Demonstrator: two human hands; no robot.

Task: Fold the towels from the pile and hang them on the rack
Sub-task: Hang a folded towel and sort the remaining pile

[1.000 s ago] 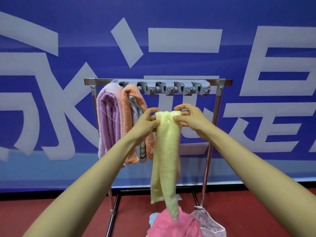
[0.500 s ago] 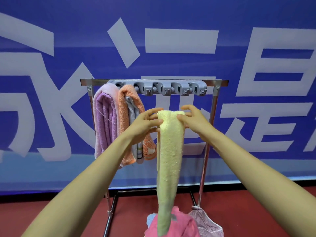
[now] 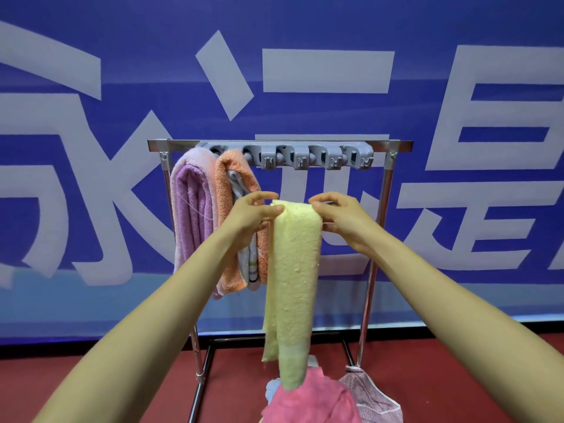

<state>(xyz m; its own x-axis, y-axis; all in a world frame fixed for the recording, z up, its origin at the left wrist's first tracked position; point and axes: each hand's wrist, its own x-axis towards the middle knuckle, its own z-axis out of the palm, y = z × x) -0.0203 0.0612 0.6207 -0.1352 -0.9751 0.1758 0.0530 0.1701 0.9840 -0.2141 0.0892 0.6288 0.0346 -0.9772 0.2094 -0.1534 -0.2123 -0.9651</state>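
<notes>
Item: yellow towel [image 3: 294, 270], folded to a long narrow strip, held up before rack [image 3: 274, 143], below its top bar, lower end hanging onto pink towel [image 3: 311, 401] of floor pile. Left hand [image 3: 251, 218] pinching upper left edge between thumb and curled fingers; right hand [image 3: 341, 219] pinching upper right edge likewise. Purple towel [image 3: 190, 221] and orange towel [image 3: 224, 190] draped side by side at left end of rack. Grey hook strip [image 3: 314, 157] under top bar. Blue banner [image 3: 427, 32] behind.

a yellow towel [image 3: 293, 270] is hanging folded and narrow before the rack [image 3: 393, 145]; a purple towel [image 3: 190, 221] and an orange towel [image 3: 224, 190] are draping over its left end; the pile [image 3: 311, 398] is lying below.
</notes>
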